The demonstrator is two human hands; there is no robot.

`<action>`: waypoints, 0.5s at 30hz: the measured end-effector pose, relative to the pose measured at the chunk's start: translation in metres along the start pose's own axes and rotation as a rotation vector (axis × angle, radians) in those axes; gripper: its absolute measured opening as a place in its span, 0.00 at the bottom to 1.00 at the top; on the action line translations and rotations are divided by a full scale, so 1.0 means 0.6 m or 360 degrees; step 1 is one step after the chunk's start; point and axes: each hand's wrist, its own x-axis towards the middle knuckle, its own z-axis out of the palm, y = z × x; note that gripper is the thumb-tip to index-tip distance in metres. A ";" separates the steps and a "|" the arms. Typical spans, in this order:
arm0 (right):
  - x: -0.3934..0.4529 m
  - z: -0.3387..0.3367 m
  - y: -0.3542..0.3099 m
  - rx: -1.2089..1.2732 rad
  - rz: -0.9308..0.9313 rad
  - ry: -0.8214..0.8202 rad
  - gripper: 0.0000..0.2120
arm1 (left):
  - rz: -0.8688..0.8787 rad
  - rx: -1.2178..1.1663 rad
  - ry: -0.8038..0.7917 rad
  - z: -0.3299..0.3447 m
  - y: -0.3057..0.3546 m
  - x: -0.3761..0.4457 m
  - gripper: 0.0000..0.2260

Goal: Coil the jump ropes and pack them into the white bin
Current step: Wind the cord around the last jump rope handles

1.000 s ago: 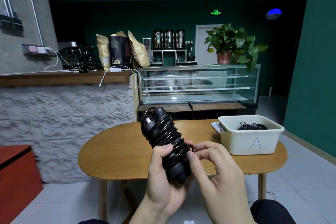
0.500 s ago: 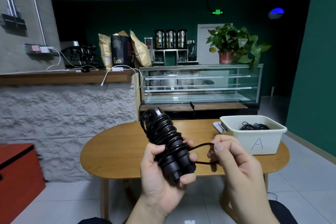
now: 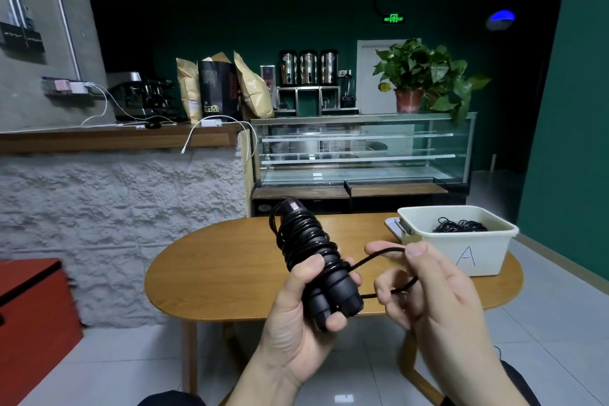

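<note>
Drawn out to the right since a second ago: right hand (image 3: 438,300), which then sat pressed against the bundle, now well clear of it with a free loop of cord (image 3: 385,254) stretched between. Left hand (image 3: 296,316) unchanged in its hold, fingers and thumb wrapped round the lower end of the jump rope (image 3: 313,257), thumb lying across the coils. Right hand pinching the loop, thumb on top and fingers curled beneath, upper strand running back to the coils just above the left thumb, lower strand to the base of the handles. Bundle held in the air in front of the chest, over the near edge of the wooden table (image 3: 230,257), not resting on it. Long axis tilted, top end leaning up and to the left, butt ends of the two handles pointing down toward the wearer. Loop lying to the right of the bundle, roughly crosswise to that axis, so likely to be tucked or wound round the lower end, with the right hand clearly the one placed to do it. White bin (image 3: 461,254), marked with a letter A, standing farther right on the table, nearer the right hand, with more black rope already inside. Rope itself: thin glossy black cord wound in close, slightly uneven turns round two ridged black handles side by side, a small slack loop sticking out at the top.
</note>
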 end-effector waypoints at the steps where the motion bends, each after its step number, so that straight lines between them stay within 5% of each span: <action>1: 0.001 0.000 0.000 0.0004 0.0002 0.0008 0.13 | 0.0018 0.0023 -0.0011 -0.001 -0.001 0.000 0.23; 10: 0.014 -0.031 0.009 -0.0534 0.0158 -0.0112 0.11 | 0.0079 0.0102 0.0021 -0.026 -0.001 0.005 0.24; 15: 0.018 -0.048 0.017 -0.1106 -0.0037 -0.0097 0.11 | 0.0016 0.0300 0.0057 -0.035 0.000 0.003 0.24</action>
